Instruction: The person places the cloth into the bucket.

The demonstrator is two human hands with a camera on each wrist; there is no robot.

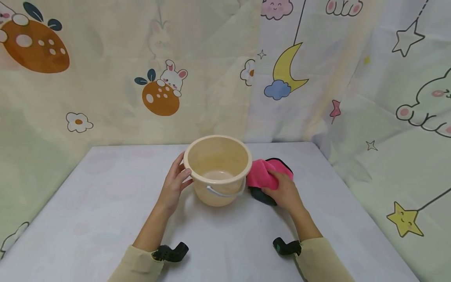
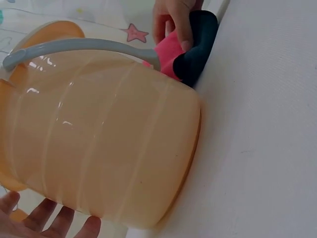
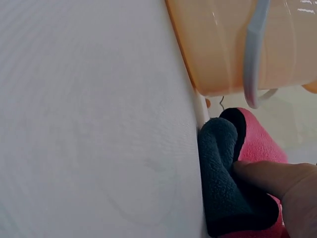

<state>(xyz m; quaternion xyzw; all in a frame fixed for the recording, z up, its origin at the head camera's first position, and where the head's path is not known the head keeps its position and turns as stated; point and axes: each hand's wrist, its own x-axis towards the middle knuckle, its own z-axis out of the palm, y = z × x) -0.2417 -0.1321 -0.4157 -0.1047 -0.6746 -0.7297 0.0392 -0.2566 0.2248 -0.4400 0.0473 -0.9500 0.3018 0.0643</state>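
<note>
A cream plastic bucket stands upright on the white table, its grey handle hanging down at the front right. My left hand touches the bucket's left side just below the rim, fingers spread along the wall. Right of the bucket is a crumpled cloth, bright pink on one face and dark green on the other, with black edging. My right hand grips this cloth from above; the right wrist view shows the thumb pressed into its dark fold. The fingers beyond are hidden there.
The white table reaches back to a patterned curtain, with another curtain side at the right. The bucket stands near the table's far edge. A black wrist device sits on each forearm.
</note>
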